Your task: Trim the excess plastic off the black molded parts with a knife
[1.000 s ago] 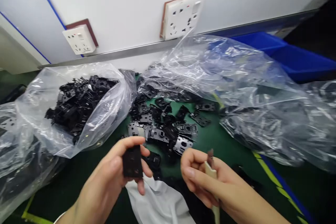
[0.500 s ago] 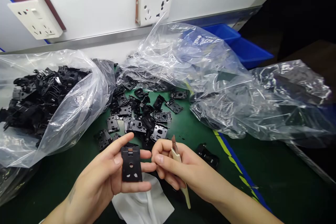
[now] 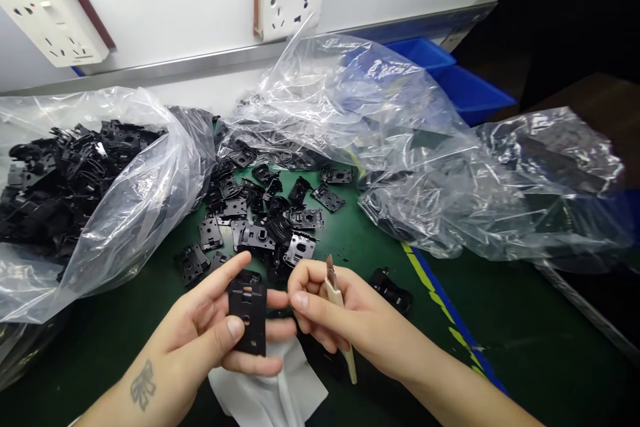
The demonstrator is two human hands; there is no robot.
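Note:
My left hand holds a flat black plastic part, its thumb pressed on the face and the fingers spread behind. The part has a slot near the top and a round hole in the middle. Close by on the right, my right hand is closed around a craft knife with a beige handle, its short blade pointing up. The right fingertips meet the tip of a left finger. Behind both hands lies a loose pile of similar black plastic parts on the green table.
A clear plastic bag full of black parts stands at left. More crumpled clear plastic spreads across the back and right. Blue bins sit behind it. A white cloth lies beneath my hands. One black part rests right of my right hand.
My left thumb has moved from the edge of the black part onto its face, and the part has tilted slightly. The right hand keeps its grip on the knife.

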